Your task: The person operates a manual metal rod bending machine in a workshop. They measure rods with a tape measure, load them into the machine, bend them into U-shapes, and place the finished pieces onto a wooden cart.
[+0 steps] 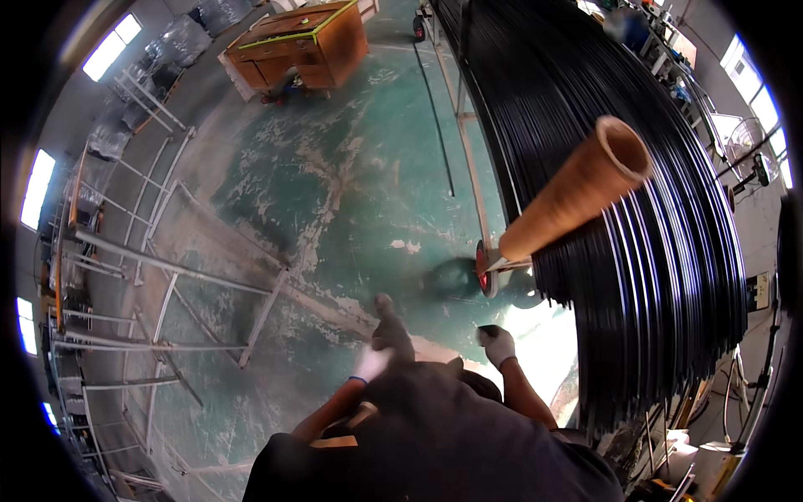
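Head view shows our gloved left hand [386,335], blurred so we cannot tell its grip, and right hand [497,343] closed into a fist, both low beside the black rods [636,251] stacked lengthwise on a wheeled cart [485,269].

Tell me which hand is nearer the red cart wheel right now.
Right. The right hand, gloved white, is just below the red wheel. The left hand, blurred, is further off to the wheel's lower left.
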`<state>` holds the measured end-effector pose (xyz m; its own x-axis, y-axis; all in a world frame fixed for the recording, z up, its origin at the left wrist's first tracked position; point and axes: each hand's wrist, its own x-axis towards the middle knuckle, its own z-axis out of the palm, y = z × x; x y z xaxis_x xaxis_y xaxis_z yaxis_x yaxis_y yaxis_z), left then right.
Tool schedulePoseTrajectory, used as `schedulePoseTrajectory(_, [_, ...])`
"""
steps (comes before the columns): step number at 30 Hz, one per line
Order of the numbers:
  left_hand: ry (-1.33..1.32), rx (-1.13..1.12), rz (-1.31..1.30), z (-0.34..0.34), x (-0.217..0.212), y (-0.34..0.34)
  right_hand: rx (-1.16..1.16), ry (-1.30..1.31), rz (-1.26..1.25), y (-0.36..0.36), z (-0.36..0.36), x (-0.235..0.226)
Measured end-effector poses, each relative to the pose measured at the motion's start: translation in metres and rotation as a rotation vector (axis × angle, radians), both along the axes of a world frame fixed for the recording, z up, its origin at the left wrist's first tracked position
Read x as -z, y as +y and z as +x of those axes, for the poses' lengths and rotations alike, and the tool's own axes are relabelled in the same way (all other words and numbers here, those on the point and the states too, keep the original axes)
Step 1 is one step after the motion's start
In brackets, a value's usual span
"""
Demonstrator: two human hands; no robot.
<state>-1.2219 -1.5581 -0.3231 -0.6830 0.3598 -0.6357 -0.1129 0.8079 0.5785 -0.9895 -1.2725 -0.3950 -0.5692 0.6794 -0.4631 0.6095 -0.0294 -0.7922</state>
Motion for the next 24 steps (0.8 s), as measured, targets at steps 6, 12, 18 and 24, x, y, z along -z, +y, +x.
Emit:
schedulePoseTrajectory(6, [-0.033,-0.078,0.368,-0.238,0.035,0.073,-0.755,-0.951,0.227,0.027,0.003,0.138])
schedulePoseTrajectory(12, [-0.13,-0.284,0.444,-0.463,-0.036,0.148,-0.084,-0.676,-0.066,0.024,-0.145,0.093])
schedulePoseTrajectory(18, [-0.157,-0.309,0.395,-0.581,0.024,0.188,-0.353,-0.592,0.074,0.131,-0.344,0.178])
schedulePoseTrajectory(24, [-0.239,-0.094,0.397,-0.684,0.054,0.194,-0.371,-0.499,0.339,0.319,-0.651,0.167])
